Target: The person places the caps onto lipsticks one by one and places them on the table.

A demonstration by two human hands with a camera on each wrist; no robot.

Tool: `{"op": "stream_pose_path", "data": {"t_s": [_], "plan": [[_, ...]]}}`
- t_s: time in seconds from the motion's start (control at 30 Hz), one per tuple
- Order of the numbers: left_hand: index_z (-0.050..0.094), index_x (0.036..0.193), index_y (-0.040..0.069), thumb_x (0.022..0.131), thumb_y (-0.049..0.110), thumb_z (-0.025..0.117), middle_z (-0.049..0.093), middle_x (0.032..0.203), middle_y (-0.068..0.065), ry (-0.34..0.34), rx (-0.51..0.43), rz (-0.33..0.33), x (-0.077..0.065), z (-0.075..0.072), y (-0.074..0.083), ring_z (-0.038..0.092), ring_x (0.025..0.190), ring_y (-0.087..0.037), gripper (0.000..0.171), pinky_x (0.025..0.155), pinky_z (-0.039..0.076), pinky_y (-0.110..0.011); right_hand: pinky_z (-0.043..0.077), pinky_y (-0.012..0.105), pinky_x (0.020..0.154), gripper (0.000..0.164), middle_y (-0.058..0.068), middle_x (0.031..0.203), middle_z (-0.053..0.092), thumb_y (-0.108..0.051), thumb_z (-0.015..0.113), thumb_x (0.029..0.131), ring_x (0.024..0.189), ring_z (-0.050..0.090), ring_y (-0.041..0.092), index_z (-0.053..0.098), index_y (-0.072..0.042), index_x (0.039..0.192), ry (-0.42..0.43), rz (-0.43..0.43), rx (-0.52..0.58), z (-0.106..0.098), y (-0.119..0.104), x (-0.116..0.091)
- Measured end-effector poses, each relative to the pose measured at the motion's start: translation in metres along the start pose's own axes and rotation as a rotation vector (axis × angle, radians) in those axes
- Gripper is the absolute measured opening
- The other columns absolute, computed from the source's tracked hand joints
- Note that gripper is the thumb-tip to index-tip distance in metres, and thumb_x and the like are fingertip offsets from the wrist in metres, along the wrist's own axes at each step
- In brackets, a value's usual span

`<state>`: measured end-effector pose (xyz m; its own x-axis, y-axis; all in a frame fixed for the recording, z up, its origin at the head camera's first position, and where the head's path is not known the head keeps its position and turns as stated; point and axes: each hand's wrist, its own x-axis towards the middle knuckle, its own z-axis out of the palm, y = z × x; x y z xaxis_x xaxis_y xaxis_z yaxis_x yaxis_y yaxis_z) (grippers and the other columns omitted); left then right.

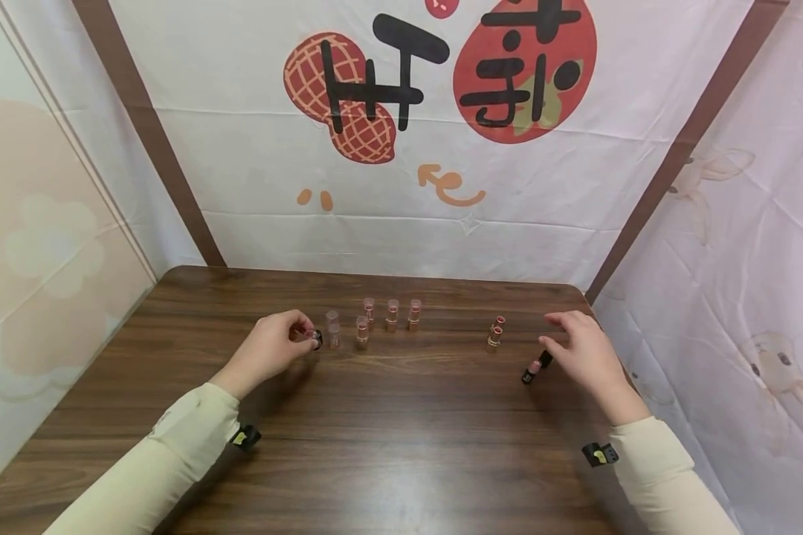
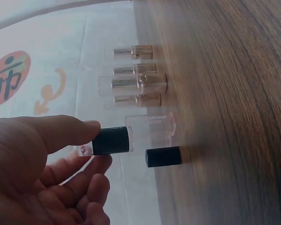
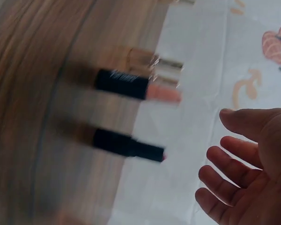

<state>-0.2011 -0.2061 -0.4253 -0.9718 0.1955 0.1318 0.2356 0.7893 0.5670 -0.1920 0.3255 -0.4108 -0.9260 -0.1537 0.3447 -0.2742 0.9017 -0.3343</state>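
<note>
My left hand [image 1: 274, 343] pinches a black-and-clear lipstick cap [image 2: 111, 140] between thumb and fingers. Beside it in the left wrist view, a plain black cap [image 2: 163, 157] stands upright on the table, with clear caps [image 2: 150, 124] just beyond. On the other side of the table, my right hand [image 1: 578, 345] hovers with its fingers relaxed and holding nothing. Close to its fingertips stand two uncapped lipsticks in black cases: one with a pink bullet [image 3: 164, 93], the other slimmer and darker [image 3: 126, 144] with a small red tip.
Several gold lipsticks with clear caps [image 1: 392, 316] stand in a cluster to the right of my left hand. Two uncapped gold lipsticks [image 1: 494, 339] stand left of my right hand. The brown wooden table [image 1: 401, 431] ends at a printed cloth [image 1: 542, 208] behind.
</note>
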Motion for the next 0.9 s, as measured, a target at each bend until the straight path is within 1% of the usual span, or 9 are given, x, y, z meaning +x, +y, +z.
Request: {"op": "stream_pose_path", "data": {"t_s": [0.1, 0.23, 0.37, 0.47, 0.57, 0.63, 0.7, 0.9], "plan": [[0.068, 0.105, 0.01, 0.094, 0.021, 0.075, 0.07, 0.097, -0.004, 0.012, 0.003, 0.016, -0.002, -0.002, 0.001, 0.064, 0.087, -0.019, 0.017, 0.074, 0.053, -0.039, 0.048, 0.058, 0.096, 0.048, 0.022, 0.127, 0.064, -0.026, 0.076, 0.094, 0.115, 0.061, 0.04, 0.063, 0.0, 0.132, -0.052, 0.058, 0.009, 0.001, 0.012, -0.002], [0.068, 0.105, 0.01, 0.094, 0.021, 0.075, 0.07, 0.097, -0.004, 0.027, 0.0, 0.03, -0.004, -0.003, 0.004, 0.063, 0.087, -0.02, 0.017, 0.076, 0.052, -0.039, 0.048, 0.059, 0.098, 0.054, 0.023, 0.132, 0.062, -0.028, 0.077, 0.093, 0.117, 0.062, 0.041, 0.061, 0.001, 0.135, -0.118, 0.145, 0.077, 0.003, 0.023, -0.004], [0.068, 0.105, 0.01, 0.094, 0.02, 0.075, 0.07, 0.098, -0.003, 0.037, -0.007, 0.044, -0.005, -0.005, 0.008, 0.063, 0.089, -0.021, 0.017, 0.078, 0.051, -0.04, 0.051, 0.056, 0.094, 0.058, 0.022, 0.133, 0.062, -0.029, 0.079, 0.092, 0.116, 0.063, 0.039, 0.058, 0.0, 0.138, -0.175, 0.204, 0.143, 0.007, 0.033, -0.004], [0.068, 0.105, 0.011, 0.093, 0.018, 0.076, 0.069, 0.099, -0.002, 0.05, -0.029, 0.085, -0.004, -0.006, 0.011, 0.062, 0.092, -0.021, 0.016, 0.081, 0.051, -0.041, 0.054, 0.051, 0.09, 0.061, 0.022, 0.131, 0.065, -0.029, 0.08, 0.09, 0.114, 0.065, 0.038, 0.057, 0.001, 0.138, -0.237, 0.235, 0.19, 0.011, 0.042, -0.004], [0.068, 0.105, 0.012, 0.092, 0.015, 0.076, 0.069, 0.098, -0.001, 0.063, -0.063, 0.137, -0.002, -0.005, 0.015, 0.062, 0.093, -0.021, 0.016, 0.084, 0.052, -0.044, 0.055, 0.047, 0.087, 0.059, 0.02, 0.124, 0.069, -0.027, 0.082, 0.089, 0.111, 0.066, 0.036, 0.059, 0.001, 0.136, -0.288, 0.273, 0.218, 0.016, 0.05, -0.003], [0.069, 0.105, 0.012, 0.091, 0.014, 0.076, 0.068, 0.098, 0.0, 0.067, -0.081, 0.163, -0.001, -0.006, 0.017, 0.062, 0.093, -0.021, 0.016, 0.085, 0.052, -0.046, 0.054, 0.043, 0.084, 0.057, 0.02, 0.12, 0.071, -0.025, 0.083, 0.088, 0.108, 0.067, 0.033, 0.061, 0.001, 0.133, -0.31, 0.282, 0.224, 0.019, 0.055, -0.004], [0.069, 0.105, 0.012, 0.091, 0.013, 0.077, 0.068, 0.097, 0.0, 0.072, -0.094, 0.175, -0.001, -0.005, 0.018, 0.061, 0.092, -0.021, 0.016, 0.086, 0.052, -0.049, 0.053, 0.04, 0.083, 0.054, 0.018, 0.116, 0.072, -0.023, 0.083, 0.087, 0.105, 0.067, 0.03, 0.062, 0.0, 0.131, -0.322, 0.294, 0.237, 0.023, 0.058, -0.003], [0.069, 0.112, 0.01, 0.093, 0.013, 0.076, 0.069, 0.102, 0.0, 0.064, -0.139, 0.18, -0.001, -0.004, 0.017, 0.062, 0.094, -0.02, 0.02, 0.087, 0.052, -0.047, 0.051, 0.036, 0.083, 0.054, 0.02, 0.114, 0.072, -0.02, 0.085, 0.085, 0.104, 0.066, 0.03, 0.062, 0.005, 0.127, -0.35, 0.302, 0.306, 0.031, 0.066, -0.002]]}}
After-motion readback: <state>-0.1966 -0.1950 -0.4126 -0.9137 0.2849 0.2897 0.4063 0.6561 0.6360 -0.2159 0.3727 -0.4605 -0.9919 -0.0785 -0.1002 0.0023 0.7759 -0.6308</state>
